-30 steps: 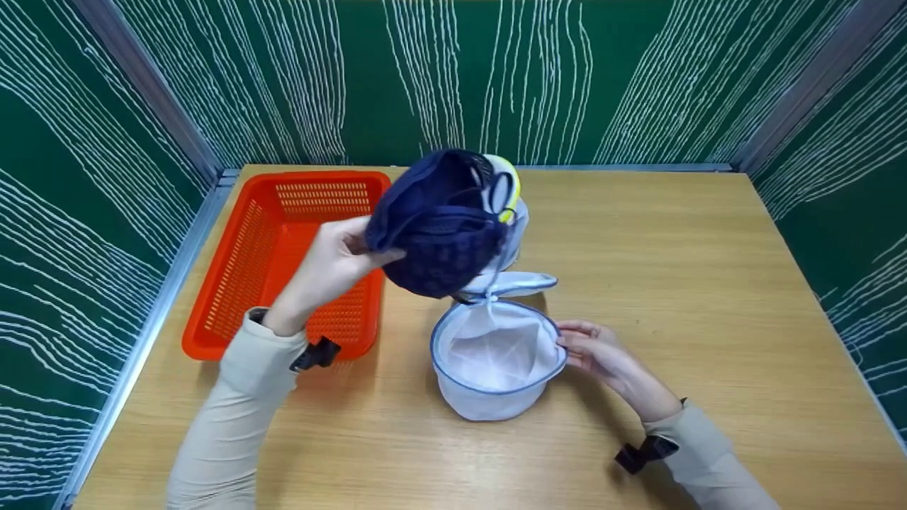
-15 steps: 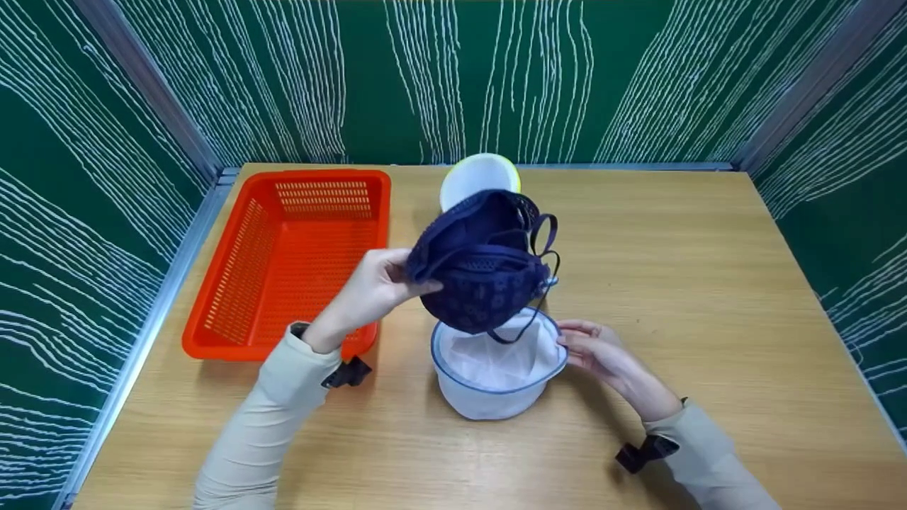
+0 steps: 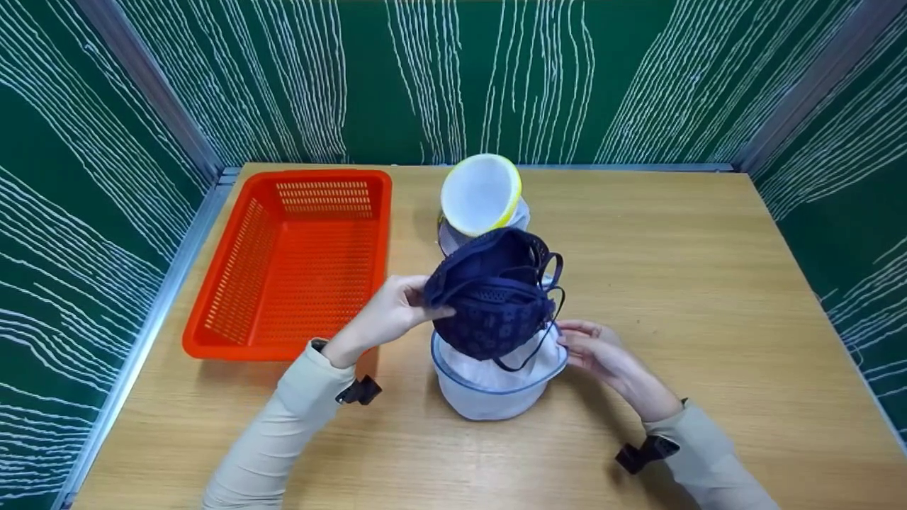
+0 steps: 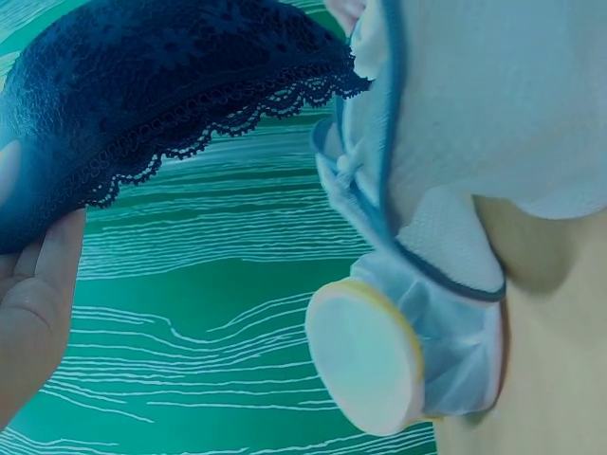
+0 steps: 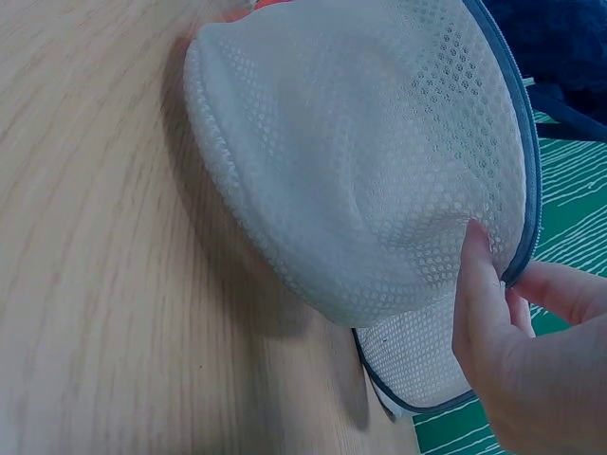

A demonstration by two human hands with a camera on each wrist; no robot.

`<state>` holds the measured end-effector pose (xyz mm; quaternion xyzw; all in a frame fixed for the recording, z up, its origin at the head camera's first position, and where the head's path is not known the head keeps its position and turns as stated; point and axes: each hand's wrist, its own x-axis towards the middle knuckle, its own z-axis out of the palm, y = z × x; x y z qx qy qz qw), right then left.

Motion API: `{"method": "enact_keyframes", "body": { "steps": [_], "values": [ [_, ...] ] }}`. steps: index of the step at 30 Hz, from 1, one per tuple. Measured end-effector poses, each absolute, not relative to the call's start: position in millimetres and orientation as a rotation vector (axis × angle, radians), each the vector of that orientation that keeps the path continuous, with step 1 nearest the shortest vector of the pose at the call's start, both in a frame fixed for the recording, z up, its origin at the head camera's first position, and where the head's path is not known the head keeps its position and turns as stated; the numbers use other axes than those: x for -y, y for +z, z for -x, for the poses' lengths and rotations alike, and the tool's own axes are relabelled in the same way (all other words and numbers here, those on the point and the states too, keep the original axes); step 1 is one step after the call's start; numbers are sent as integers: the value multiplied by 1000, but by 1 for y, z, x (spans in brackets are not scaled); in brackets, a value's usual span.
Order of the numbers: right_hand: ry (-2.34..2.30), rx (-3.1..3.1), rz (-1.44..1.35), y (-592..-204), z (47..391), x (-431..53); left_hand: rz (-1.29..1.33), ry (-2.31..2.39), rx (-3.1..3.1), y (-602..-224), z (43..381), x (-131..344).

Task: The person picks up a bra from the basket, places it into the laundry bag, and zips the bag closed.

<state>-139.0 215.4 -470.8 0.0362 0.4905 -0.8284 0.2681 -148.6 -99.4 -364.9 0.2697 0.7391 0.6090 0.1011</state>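
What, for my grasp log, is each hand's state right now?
Left hand: closed, holding the navy lace bra.
Right hand: closed, pinching the white mesh bag at its rim.

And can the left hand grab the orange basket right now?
Probably not just yet: nothing seems to stand between the left hand and the orange basket, but that hand is holding the navy bra.

A long, snug beige left sleeve (image 3: 287,432) is showing at the lower left of the head view, creases crossing its cloth, and a matching right sleeve (image 3: 705,453) is filling the lower right. Both are bearing a small, angular black piece near the wrist, left block (image 3: 367,390) and right block (image 3: 631,459), while a dark band (image 3: 320,345) is edging the left opening.
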Motion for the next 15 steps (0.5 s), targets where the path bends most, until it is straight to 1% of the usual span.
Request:
{"method": "enact_keyframes", "body": {
  "steps": [15],
  "values": [
    [-2218, -1355, -65, -468, 139, -214, -787, 1701, -2197, -386, 144, 96]
  ]
}}
